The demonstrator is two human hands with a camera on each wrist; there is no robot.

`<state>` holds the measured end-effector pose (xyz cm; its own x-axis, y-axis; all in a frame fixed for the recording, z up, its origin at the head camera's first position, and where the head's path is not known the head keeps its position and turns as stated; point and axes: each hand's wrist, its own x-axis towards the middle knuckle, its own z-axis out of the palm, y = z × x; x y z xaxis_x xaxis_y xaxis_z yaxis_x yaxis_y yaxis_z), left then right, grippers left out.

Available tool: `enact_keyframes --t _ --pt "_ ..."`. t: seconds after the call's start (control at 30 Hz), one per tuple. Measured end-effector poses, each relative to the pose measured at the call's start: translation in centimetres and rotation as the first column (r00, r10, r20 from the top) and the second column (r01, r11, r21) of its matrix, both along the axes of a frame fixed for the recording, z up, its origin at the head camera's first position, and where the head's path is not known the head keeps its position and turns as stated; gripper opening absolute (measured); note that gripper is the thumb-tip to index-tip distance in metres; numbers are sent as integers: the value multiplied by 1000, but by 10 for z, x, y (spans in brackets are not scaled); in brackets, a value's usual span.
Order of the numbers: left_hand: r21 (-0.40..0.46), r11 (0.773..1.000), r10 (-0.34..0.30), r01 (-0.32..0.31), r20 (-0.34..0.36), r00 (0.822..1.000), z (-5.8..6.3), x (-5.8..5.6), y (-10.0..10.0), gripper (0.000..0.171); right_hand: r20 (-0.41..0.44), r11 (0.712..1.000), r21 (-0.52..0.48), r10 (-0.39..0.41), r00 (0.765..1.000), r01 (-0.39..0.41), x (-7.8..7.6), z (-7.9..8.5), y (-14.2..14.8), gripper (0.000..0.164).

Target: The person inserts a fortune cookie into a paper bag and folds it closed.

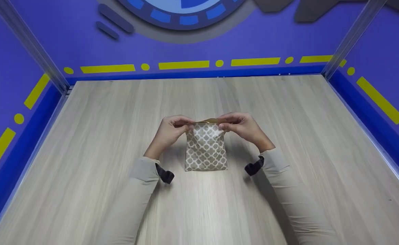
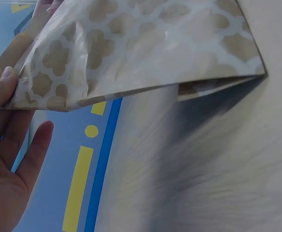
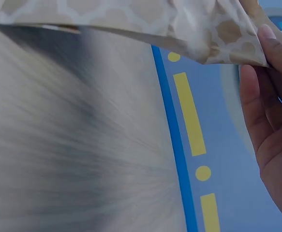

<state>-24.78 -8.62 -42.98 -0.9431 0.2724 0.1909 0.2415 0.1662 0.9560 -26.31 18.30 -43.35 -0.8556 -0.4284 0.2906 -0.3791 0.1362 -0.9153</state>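
Observation:
A paper bag [image 1: 206, 149] with a tan and white lattice print stands between the two hands, its lower edge close to the tabletop. At its top left corner the left hand [image 1: 170, 128] pinches the rim between thumb and fingers. The right hand [image 1: 243, 126] pinches the top right corner in the same way. Plain brown paper shows along the top edge between the fingers. In the left wrist view the patterned side of the bag [image 2: 145, 48] slopes away from the thumb. The right wrist view shows the bag's side [image 3: 218, 34] creased near the right thumb. The bag's inside is hidden.
The wood-grain table [image 1: 124, 102] spreads around the hands. Behind it rises a blue-purple wall [image 1: 186, 52] with yellow dashes and dots, and similar panels stand left and right. Metal posts [image 1: 352, 37] mark the back corners. Dark straps [image 1: 165, 174] sit at both wrists over beige sleeves.

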Motion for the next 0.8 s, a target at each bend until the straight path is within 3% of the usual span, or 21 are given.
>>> enact_keyframes --t 0.17,0.3,0.8 --pt "-15 998 -59 60 16 998 5 2 -2 16 2 997 71 0 1000 -1 -1 1 4 25" --pt "-27 996 -88 88 16 996 -2 -4 -7 18 19 994 106 3 1000 -5 -1 3 5 24" --pt "6 986 -168 169 -20 985 -8 -9 -12 22 64 990 115 71 995 -78 -2 4 11 27"
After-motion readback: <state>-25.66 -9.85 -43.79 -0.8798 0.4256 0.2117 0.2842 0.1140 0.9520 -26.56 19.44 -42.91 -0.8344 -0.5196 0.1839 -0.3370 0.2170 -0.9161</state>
